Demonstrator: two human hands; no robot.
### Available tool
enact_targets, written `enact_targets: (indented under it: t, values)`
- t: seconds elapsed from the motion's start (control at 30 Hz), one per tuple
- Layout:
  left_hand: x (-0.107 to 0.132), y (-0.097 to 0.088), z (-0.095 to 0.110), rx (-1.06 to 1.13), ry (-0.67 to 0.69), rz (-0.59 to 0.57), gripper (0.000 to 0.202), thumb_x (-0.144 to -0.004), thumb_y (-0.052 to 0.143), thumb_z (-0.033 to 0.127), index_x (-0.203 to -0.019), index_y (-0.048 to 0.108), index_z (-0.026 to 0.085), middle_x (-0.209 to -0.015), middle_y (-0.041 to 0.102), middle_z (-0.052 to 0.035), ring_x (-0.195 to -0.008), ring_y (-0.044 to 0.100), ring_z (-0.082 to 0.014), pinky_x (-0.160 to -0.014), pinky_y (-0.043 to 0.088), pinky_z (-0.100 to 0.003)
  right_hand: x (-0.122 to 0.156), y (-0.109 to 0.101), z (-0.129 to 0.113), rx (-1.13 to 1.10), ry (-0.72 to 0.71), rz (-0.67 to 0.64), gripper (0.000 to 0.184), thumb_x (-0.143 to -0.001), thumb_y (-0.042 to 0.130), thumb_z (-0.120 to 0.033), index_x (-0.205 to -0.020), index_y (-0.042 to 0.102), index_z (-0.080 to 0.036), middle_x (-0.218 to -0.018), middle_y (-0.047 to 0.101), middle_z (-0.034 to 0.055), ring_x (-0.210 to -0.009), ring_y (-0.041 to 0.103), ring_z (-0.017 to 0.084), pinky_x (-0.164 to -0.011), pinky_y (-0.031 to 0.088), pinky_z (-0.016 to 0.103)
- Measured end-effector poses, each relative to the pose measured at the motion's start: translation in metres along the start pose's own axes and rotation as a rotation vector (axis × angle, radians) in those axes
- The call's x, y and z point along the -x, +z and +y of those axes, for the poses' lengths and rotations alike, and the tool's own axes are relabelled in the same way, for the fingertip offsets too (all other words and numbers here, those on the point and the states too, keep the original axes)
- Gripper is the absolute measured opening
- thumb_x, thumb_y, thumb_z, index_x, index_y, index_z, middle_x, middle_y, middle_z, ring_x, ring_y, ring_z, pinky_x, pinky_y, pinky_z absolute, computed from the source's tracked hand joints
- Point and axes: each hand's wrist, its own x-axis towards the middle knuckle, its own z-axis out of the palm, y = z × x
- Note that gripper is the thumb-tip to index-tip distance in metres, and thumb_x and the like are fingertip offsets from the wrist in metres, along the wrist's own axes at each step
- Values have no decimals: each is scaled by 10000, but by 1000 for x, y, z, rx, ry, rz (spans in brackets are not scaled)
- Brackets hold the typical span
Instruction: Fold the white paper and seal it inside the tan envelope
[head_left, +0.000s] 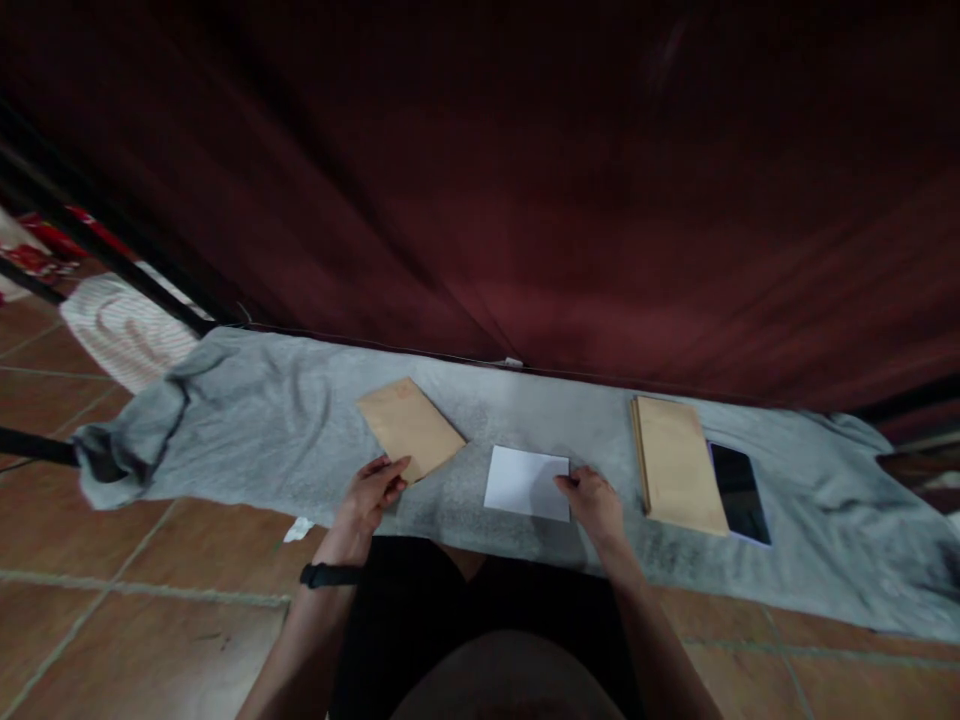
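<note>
In the head view, a white paper (pixel 527 484) is lying in front of the person on a grey cloth (pixel 255 430), and all places here are being given from it. Its long axis is running from side to side. The right hand (pixel 598 505) is the nearer one: it is meeting the paper's right edge, so the sheet is stretching leftward from those fingertips. The thumb and forefinger are standing narrow at that edge; whether they are pinching it or only resting there, I cannot tell.

Left of the white paper, the left hand (pixel 373 492) is pinching a brown envelope (pixel 412 425) near its closest corner, thumb on top. The envelope's long axis is slanting, its far end turning away to the left and its right-hand corner pointing toward the paper, with a small gap separating them.

Right of the paper, beyond the right hand, a stack of envelopes (pixel 681 465) is resting, and a dark-screened device (pixel 740 490) is lying against its far side.

Counting: one white paper is showing, though more sheets could be hiding beneath; one separate envelope; one stack, its layers blurring too much to number; and one device.
</note>
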Motion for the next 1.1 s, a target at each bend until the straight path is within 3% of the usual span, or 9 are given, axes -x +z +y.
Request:
enact_targets:
  t: [0.23, 0.43, 0.53, 0.63, 0.7, 0.77, 0.9, 0.97, 1.1]
  values:
    - [33, 46, -24, 210, -176, -136, 305, -636, 864, 144, -656, 561, 172, -579, 683, 2, -543, 692, -133, -493, 504, -178, 5, 5, 7, -212, -25, 31, 257, -907, 549, -416, -855, 725, -236, -812, 753, 67, -774, 711, 246, -664, 476, 315]
    - [64, 85, -43, 328, -235, -207, 240, -660, 858, 108, -642, 623, 152, -647, 739, -43, -686, 760, -174, -601, 566, -192, -4, -8, 50, -410, -19, 141, 373, -894, 497, -535, -793, 653, -212, -704, 690, 54, -651, 650, 216, -618, 449, 301]
    - [84, 103, -52, 405, -283, -275, 206, -655, 866, 104, -657, 663, 140, -696, 764, -69, -725, 771, -192, -624, 580, -202, -4, -20, 70, -348, -12, 318, 408, -908, 469, -558, -889, 650, -193, -817, 694, 100, -767, 660, 253, -738, 501, 367]
    - [99, 116, -60, 462, -339, -339, 180, -652, 874, 112, -677, 696, 129, -710, 773, -86, -712, 766, -188, -622, 582, -206, 4, -27, 64, -355, -64, 448, 413, -915, 482, -533, -1017, 659, -173, -1015, 684, 163, -975, 648, 299, -897, 512, 457]
    - [104, 121, -63, 451, -353, -357, 178, -650, 881, 132, -685, 706, 125, -715, 775, -95, -701, 762, -186, -620, 581, -212, 11, -26, 44, -498, -104, 376, 391, -930, 484, -500, -1063, 672, -184, -1040, 688, 146, -927, 656, 268, -874, 536, 435]
    - [106, 124, -66, 434, -348, -374, 187, -642, 891, 158, -702, 717, 121, -727, 779, -102, -701, 760, -188, -627, 583, -221, 19, -20, 18, -731, -160, 197, 367, -940, 491, -467, -1114, 677, -202, -1093, 709, 121, -891, 678, 231, -848, 557, 389]
    - [108, 124, -71, 400, -311, -390, 231, -626, 905, 207, -751, 734, 113, -764, 783, -103, -715, 761, -200, -644, 592, -246, 25, -3, -23, -1045, -169, -63, 344, -943, 511, -429, -1170, 697, -249, -1159, 746, 63, -999, 704, 218, -910, 560, 356]
    - [108, 124, -74, 374, -306, -384, 243, -628, 907, 220, -763, 734, 116, -785, 784, -103, -729, 764, -210, -660, 599, -264, 24, 2, -30, -994, -188, -105, 319, -952, 491, -382, -1140, 716, -259, -1134, 761, 47, -1027, 704, 221, -923, 555, 357]
    - [108, 124, -78, 341, -293, -377, 264, -633, 915, 241, -784, 732, 124, -805, 782, -103, -761, 768, -226, -748, 614, -313, 17, 3, -27, -654, -216, -75, 322, -952, 461, -251, -1134, 726, -224, -1097, 771, 86, -1036, 708, 246, -942, 535, 381]
